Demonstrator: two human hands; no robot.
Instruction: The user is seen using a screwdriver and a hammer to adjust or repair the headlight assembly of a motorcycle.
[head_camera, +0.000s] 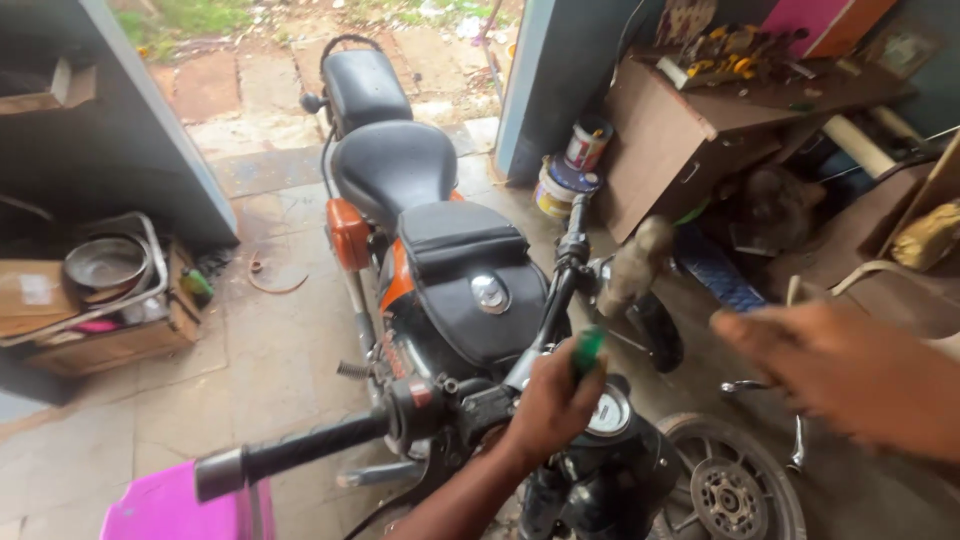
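Cluttered workshop floor runs from a box of pans (105, 290) on the left to a parked motorcycle (440, 290) at the doorway. At its handlebar (300, 450), the left hand (550, 405) is closed around a green-handled tool (588, 352) beside the round gauge (608, 412), well placed for working there. Farther right, the right hand (850, 375) hovers blurred, holding nothing, fingers loosely spread.

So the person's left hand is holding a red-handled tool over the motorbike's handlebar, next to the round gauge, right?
Not quite: the handle is green, not red. The head view shows the left hand gripping a green-handled tool over the handlebar of the motorbike, right beside the round gauge. The rest of your statement holds.
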